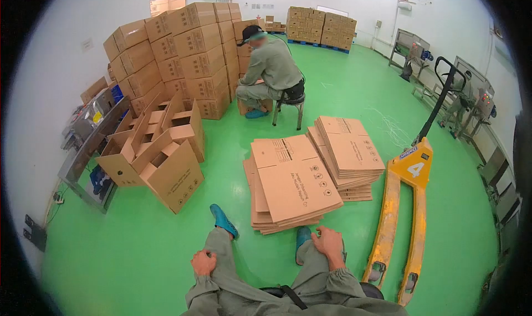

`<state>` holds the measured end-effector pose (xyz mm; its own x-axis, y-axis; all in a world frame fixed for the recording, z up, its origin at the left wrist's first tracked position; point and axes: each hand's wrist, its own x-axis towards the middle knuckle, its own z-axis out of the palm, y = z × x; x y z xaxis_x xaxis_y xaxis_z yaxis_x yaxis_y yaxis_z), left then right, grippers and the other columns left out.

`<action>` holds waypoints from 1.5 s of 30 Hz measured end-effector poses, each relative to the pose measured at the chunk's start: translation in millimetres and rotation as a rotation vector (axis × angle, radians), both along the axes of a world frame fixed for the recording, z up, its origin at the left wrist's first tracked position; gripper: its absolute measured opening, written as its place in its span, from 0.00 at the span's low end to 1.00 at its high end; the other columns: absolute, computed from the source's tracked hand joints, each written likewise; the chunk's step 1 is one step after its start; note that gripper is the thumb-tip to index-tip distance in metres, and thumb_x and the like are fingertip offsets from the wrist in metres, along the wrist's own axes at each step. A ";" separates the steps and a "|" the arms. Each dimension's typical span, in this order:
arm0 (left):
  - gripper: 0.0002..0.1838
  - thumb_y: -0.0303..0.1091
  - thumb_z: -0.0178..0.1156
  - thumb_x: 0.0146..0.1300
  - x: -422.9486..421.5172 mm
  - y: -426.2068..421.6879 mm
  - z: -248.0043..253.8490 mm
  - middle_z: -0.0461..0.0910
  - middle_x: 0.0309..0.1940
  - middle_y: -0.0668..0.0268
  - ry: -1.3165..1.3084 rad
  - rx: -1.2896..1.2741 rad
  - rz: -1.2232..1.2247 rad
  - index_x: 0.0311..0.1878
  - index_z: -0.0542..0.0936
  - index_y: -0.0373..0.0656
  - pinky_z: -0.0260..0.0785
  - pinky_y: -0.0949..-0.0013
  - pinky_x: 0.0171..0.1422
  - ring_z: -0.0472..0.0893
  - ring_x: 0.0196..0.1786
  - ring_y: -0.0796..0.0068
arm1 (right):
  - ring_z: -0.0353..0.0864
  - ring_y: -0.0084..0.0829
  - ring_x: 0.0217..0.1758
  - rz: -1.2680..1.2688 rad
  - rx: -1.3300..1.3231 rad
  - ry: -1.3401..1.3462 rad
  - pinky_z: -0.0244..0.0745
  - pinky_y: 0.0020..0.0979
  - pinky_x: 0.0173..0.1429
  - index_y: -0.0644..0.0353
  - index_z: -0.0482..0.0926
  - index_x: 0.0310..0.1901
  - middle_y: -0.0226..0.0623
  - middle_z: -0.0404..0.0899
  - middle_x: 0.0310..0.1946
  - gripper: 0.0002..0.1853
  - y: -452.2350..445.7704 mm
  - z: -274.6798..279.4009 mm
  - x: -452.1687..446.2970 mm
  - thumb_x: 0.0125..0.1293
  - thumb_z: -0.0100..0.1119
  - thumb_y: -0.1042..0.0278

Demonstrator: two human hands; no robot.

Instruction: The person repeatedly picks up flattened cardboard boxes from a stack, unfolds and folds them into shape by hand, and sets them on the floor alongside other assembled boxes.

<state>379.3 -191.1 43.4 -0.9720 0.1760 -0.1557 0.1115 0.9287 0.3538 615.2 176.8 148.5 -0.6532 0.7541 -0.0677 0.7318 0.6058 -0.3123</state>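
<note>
My left hand (204,262) rests on my left leg, its fingers loosely curled and nothing visible in them. On my right knee lies my right hand (330,243), empty, with the fingers spread over the trouser leg. Just beyond my feet is a stack of flattened cardboard boxes (293,177), printed side up. It is the thing nearest my right hand, though the hand does not touch it. A second stack of flattened boxes (352,150) lies behind it to the right.
Several opened cartons (172,175) stand at the left, before a tall wall of closed boxes (199,50). A person (274,67) sits on a stool there. A yellow pallet jack (410,172) stands at my right. Another person (463,103) is by the machines along the right wall.
</note>
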 end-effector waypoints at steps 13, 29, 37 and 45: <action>0.20 0.49 0.59 0.52 -2.6 -0.3 -6.1 0.83 0.43 0.56 0.019 -0.027 0.001 0.43 0.85 0.47 0.70 0.51 0.54 0.80 0.48 0.54 | 0.82 0.41 0.47 0.004 0.017 -0.016 0.66 0.46 0.54 0.50 0.82 0.49 0.41 0.85 0.42 0.19 0.1 -1.5 -0.1 0.62 0.58 0.48; 0.20 0.50 0.60 0.52 -3.2 -1.1 -6.6 0.83 0.43 0.58 -0.018 -0.028 -0.003 0.43 0.85 0.47 0.67 0.50 0.56 0.79 0.50 0.55 | 0.83 0.41 0.45 0.011 0.039 0.014 0.67 0.45 0.54 0.50 0.82 0.47 0.40 0.85 0.41 0.20 -1.7 2.2 0.6 0.60 0.59 0.47; 0.18 0.47 0.62 0.54 2.6 -2.5 6.8 0.82 0.46 0.58 -0.045 0.069 -0.052 0.43 0.84 0.46 0.63 0.51 0.61 0.77 0.54 0.56 | 0.79 0.50 0.53 0.234 -0.299 -0.063 0.74 0.46 0.57 0.59 0.81 0.51 0.53 0.82 0.46 0.28 23.3 -89.3 -70.6 0.59 0.60 0.42; 0.16 0.44 0.63 0.54 34.7 -20.6 1.3 0.78 0.53 0.61 0.235 0.158 -0.153 0.43 0.84 0.45 0.55 0.52 0.70 0.71 0.62 0.58 | 0.78 0.43 0.57 -0.238 -1.069 0.142 0.75 0.41 0.57 0.72 0.71 0.60 0.52 0.76 0.56 0.31 17.6 -164.6 -132.2 0.66 0.59 0.52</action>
<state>414.0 -211.8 44.7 -0.9384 0.3272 0.1112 0.3417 0.8305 0.4398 483.0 194.4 -16.1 -0.5523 0.4595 -0.6956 0.7099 -0.1782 -0.6814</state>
